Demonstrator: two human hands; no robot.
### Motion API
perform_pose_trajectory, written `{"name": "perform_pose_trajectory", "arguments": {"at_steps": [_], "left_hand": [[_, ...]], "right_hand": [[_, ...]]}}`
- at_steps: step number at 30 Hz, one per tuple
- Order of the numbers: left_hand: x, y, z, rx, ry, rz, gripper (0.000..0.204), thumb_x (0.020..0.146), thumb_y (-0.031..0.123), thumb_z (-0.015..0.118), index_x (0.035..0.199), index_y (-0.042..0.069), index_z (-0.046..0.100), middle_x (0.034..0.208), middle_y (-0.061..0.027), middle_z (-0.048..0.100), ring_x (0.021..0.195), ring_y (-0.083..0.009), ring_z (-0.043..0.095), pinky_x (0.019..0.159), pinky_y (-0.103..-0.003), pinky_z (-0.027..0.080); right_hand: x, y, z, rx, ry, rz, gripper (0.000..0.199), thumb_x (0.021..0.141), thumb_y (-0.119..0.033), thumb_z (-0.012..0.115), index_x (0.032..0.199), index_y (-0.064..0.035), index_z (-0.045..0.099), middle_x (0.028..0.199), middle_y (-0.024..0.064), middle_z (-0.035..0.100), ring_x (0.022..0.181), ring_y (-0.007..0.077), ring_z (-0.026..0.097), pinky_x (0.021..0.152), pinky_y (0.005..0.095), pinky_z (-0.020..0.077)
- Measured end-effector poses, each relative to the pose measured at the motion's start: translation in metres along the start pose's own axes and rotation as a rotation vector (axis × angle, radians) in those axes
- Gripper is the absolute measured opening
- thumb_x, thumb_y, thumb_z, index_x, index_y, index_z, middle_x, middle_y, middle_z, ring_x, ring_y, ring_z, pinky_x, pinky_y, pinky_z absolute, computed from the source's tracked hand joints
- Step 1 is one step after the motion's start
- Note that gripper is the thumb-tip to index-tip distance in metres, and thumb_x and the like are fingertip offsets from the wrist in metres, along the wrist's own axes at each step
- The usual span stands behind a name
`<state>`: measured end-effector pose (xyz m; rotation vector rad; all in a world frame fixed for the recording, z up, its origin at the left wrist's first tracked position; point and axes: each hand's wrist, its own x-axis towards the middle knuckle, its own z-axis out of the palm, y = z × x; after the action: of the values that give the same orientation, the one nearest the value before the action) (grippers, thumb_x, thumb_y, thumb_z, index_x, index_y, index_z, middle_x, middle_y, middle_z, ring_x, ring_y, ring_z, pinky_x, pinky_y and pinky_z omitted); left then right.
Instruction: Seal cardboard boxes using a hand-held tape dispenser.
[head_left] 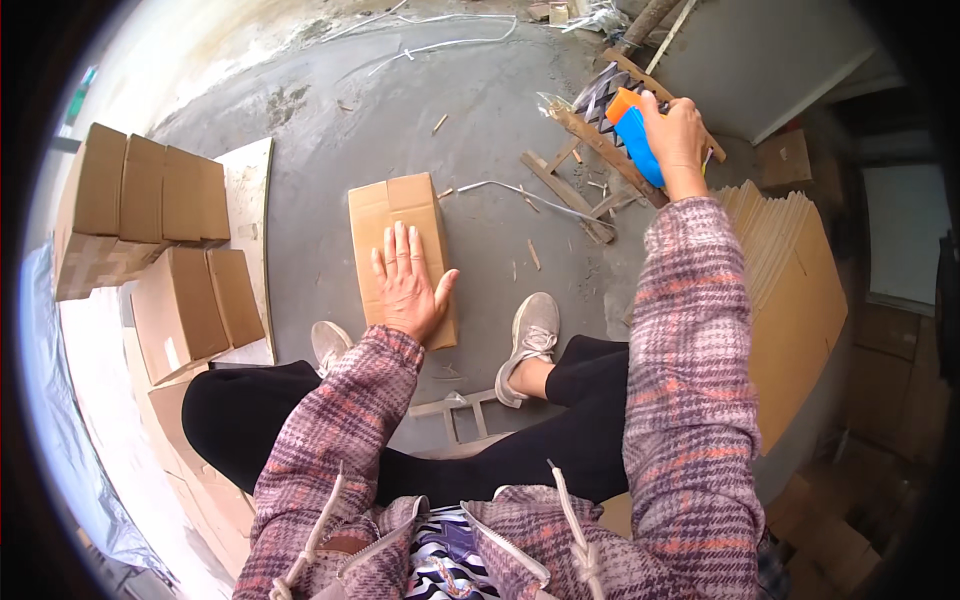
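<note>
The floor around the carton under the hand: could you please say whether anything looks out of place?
Yes: small scraps and a loose white strip lie right of the carton under the left hand, looking like litter.

A packing workshop or storeroom, as indicated by the bare grey floor (310, 215) strewn with wood scraps (534, 255), the stacked cartons (192, 200) at left, the thick pile of flat cardboard (800, 330) at right, the rough wooden frame (597, 141) at far right, and the single carton (385, 208) in the middle.
</note>
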<state>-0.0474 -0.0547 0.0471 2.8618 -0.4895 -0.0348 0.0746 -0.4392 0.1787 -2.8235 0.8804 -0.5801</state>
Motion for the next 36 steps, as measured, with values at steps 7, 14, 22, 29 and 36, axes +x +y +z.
{"name": "perform_pose_trajectory", "arguments": {"at_steps": [7, 14, 22, 29, 36], "left_hand": [[0.004, 0.0, -0.001, -0.036, -0.011, -0.007, 0.082, 0.094, 0.052, 0.049, 0.15, -0.003, 0.026, 0.157, -0.0233, 0.022, 0.148, -0.0363, 0.015, 0.119, -0.052, 0.006], [-0.001, -0.002, 0.001, -0.072, 0.068, 0.025, 0.078, 0.095, 0.05, 0.049, 0.15, -0.002, 0.027, 0.157, -0.0229, 0.023, 0.148, -0.0358, 0.015, 0.119, -0.052, 0.007], [-0.045, 0.102, -0.19, -0.947, 0.053, 0.748, 0.038, 0.085, 0.014, 0.067, 0.121, 0.003, 0.061, 0.117, -0.0177, 0.061, 0.101, -0.0335, 0.061, 0.085, -0.041, 0.05], [-0.128, 0.136, -0.335, -1.614, -0.516, 1.154, 0.028, 0.092, 0.021, 0.056, 0.112, 0.004, 0.066, 0.096, -0.0073, 0.067, 0.081, -0.0254, 0.061, 0.072, -0.036, 0.048], [-0.164, 0.102, -0.337, -1.416, -0.026, 1.077, 0.026, 0.091, 0.014, 0.057, 0.108, -0.002, 0.068, 0.087, -0.0108, 0.068, 0.077, -0.0185, 0.063, 0.068, -0.031, 0.049]], "right_hand": [[-0.017, 0.056, 0.002, -0.416, -0.453, -0.294, 0.069, 0.081, -0.063, 0.062, 0.109, -0.0001, 0.063, 0.103, 0.0224, 0.07, 0.102, 0.0359, 0.066, 0.09, 0.0464, 0.0484], [-0.011, 0.053, 0.003, -0.227, -0.373, -0.336, 0.062, 0.078, -0.055, 0.07, 0.101, 0.0025, 0.063, 0.099, 0.0236, 0.07, 0.093, 0.0396, 0.067, 0.082, 0.0466, 0.0514], [-0.041, 0.015, -0.101, 0.815, -0.776, -0.097, 0.057, 0.084, -0.048, 0.072, 0.112, 0.0008, 0.064, 0.098, 0.0091, 0.069, 0.086, 0.0158, 0.065, 0.083, 0.0294, 0.0489], [-0.12, -0.023, -0.142, 1.051, -1.012, 0.023, 0.054, 0.086, -0.046, 0.072, 0.117, -0.002, 0.061, 0.098, 0.0063, 0.069, 0.088, 0.0099, 0.064, 0.088, 0.025, 0.0479], [-0.156, -0.033, -0.153, 1.231, -1.121, 0.039, 0.054, 0.089, -0.046, 0.069, 0.119, -0.0018, 0.059, 0.097, 0.0068, 0.069, 0.088, 0.011, 0.065, 0.085, 0.0253, 0.0506]]}}
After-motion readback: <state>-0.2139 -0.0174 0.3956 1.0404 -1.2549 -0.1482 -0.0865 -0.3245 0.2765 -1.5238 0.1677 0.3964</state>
